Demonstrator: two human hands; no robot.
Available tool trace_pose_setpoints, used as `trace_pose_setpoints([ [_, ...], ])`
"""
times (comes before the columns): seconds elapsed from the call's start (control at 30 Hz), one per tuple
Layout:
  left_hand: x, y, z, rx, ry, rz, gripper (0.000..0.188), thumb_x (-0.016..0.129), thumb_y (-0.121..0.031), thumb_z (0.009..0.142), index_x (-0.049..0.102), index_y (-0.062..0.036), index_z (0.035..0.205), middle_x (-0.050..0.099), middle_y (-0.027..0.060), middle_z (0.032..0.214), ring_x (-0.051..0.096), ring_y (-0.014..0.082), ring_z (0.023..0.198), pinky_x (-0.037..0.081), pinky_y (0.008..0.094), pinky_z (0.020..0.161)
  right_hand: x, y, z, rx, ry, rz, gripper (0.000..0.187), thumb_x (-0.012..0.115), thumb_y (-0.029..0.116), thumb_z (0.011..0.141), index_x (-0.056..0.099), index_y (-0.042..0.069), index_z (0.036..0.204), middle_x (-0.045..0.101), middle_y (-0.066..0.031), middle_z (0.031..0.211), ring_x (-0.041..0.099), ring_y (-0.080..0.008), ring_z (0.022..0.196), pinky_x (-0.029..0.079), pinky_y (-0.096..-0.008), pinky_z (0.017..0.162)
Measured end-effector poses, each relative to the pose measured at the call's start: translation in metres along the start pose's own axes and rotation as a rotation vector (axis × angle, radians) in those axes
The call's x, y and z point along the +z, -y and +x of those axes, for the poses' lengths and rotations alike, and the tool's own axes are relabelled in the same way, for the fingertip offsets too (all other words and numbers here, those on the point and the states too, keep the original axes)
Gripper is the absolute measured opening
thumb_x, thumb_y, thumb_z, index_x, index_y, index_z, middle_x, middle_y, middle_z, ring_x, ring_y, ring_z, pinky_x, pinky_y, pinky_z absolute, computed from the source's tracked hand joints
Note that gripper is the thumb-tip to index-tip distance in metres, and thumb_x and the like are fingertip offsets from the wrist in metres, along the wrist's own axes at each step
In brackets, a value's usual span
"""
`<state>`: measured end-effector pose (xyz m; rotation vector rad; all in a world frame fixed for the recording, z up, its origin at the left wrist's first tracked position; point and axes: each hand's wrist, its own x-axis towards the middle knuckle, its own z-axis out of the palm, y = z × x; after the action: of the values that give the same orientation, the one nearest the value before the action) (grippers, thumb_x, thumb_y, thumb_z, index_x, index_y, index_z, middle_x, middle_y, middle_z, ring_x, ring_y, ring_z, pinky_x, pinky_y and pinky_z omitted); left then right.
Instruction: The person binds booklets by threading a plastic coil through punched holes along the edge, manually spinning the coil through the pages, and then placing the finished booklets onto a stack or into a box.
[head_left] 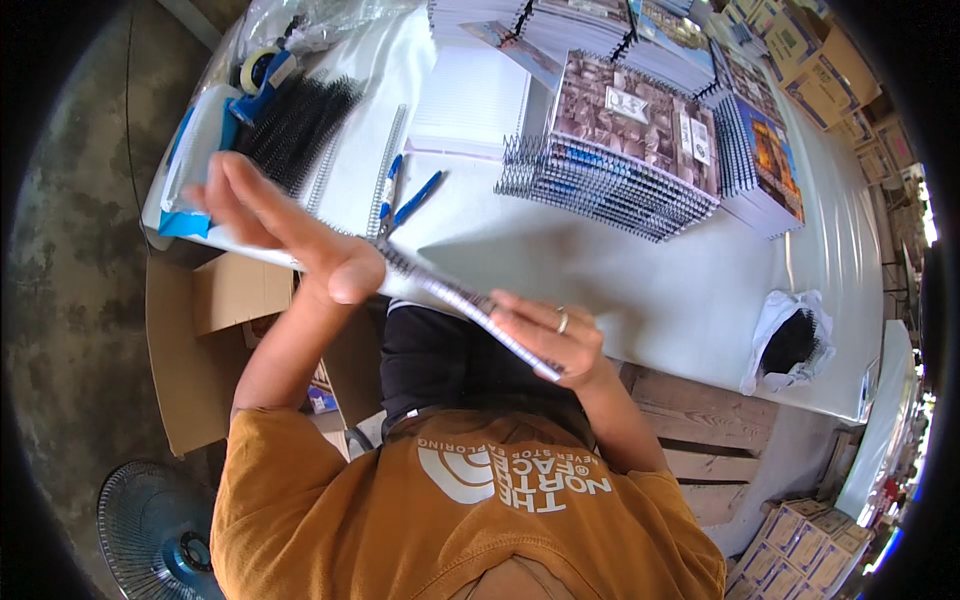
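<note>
My right hand [552, 335], with a ring on one finger, grips a thin spiral notebook [465, 300] that I see almost edge-on, tilted above the table's near edge. To its left my left hand [295, 235] is raised with its fingers stretched out, smeared by motion, and holds nothing that I can see. Beyond the notebook lie blue-handled pliers [410, 200] on the white table [480, 230]. A pile of black plastic binding coils [300, 125] is spread past my left hand.
A stack of spiral notebooks [635, 135] stands at the back right, beside loose lined pages [470, 100]. Blue tape dispenser [265, 80] at the far left. A white bag with black contents [792, 340] sits right. An open carton [190, 370] and a fan [160, 530] are below left.
</note>
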<state>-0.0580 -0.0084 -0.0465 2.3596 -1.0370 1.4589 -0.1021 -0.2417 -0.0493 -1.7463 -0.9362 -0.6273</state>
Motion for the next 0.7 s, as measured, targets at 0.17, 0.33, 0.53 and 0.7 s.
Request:
trace_pose_setpoints([
  [0.17, 0.001, -0.025, -0.009, 0.218, 0.016, -0.053, 0.086, 0.033, -0.067, 0.082, 0.013, -0.0085, 0.142, 0.005, 0.0343, 0.14, 0.012, 0.0579, 0.124, 0.012, 0.0594, 0.103, -0.005, -0.008, 0.003, -0.022, -0.003, -0.019, 0.027, 0.063, -0.002, 0.072, 0.065, 0.001, 0.099, 0.064, -0.0196, 0.098, 0.066, -0.027, 0.079, 0.054, -0.0306, 0.064],
  [0.33, 0.016, -0.021, -0.003, -0.11, 0.021, -0.082, 0.092, 0.028, -0.069, 0.08, 0.008, -0.0025, 0.141, 0.007, 0.0298, 0.143, 0.011, 0.0483, 0.13, 0.006, 0.0587, 0.103, 0.006, 0.002, 0.002, 0.011, 0.05, -0.001, 0.032, 0.064, -0.001, 0.073, 0.063, 0.002, 0.105, 0.063, -0.0183, 0.099, 0.066, -0.0275, 0.082, 0.054, -0.0323, 0.066],
  [0.53, 0.004, -0.009, 0.02, 0.159, -0.08, -0.17, 0.109, 0.024, -0.078, 0.075, 0.011, 0.0115, 0.135, -0.005, 0.0334, 0.141, -0.006, 0.0387, 0.134, -0.008, 0.0506, 0.105, 0.008, 0.002, 0.001, 0.036, 0.023, 0.017, 0.033, 0.064, -0.003, 0.072, 0.063, 0.003, 0.105, 0.064, -0.0161, 0.1, 0.065, -0.0272, 0.083, 0.054, -0.0326, 0.068],
  [0.7, 0.018, -0.049, -0.049, 0.082, 0.109, -0.272, 0.101, 0.035, -0.077, 0.072, 0.024, 0.0024, 0.134, 0.018, 0.0309, 0.137, 0.014, 0.0465, 0.129, 0.008, 0.0567, 0.103, 0.005, -0.012, -0.003, 0.043, 0.001, 0.033, 0.039, 0.061, -0.007, 0.072, 0.06, 0.003, 0.111, 0.063, -0.0154, 0.103, 0.064, -0.0265, 0.089, 0.052, -0.0325, 0.075],
])
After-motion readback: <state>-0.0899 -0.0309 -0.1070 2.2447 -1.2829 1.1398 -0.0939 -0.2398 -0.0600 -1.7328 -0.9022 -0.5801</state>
